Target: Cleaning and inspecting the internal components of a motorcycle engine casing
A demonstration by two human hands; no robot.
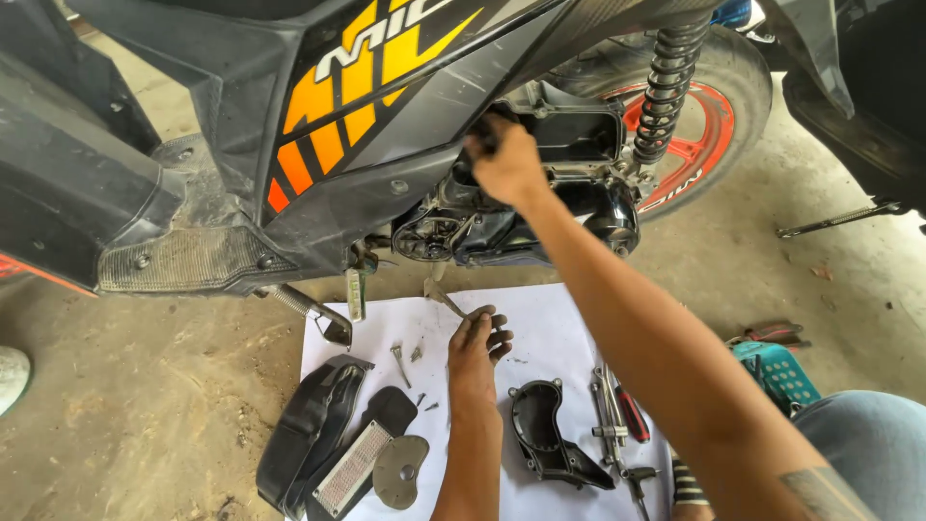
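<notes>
Hands working at an opened scooter engine

Head view: the right hand (pixel 506 159) is reaching to twelve o'clock into the engine case (pixel 540 207), fingers curled and partly hidden, perhaps gripping something unseen. The left hand (pixel 476 352) is resting open on the white sheet (pixel 555 328), fingertips touching a wrench (pixel 446 299); a black cover (pixel 545 434) is lying at five o'clock.

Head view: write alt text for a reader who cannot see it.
A person's right hand reaches into the open engine area of a black and orange scooter, while the left hand rests on a white sheet on the dirt floor. Removed black covers, a metal disc and hand tools lie on the sheet.
</notes>
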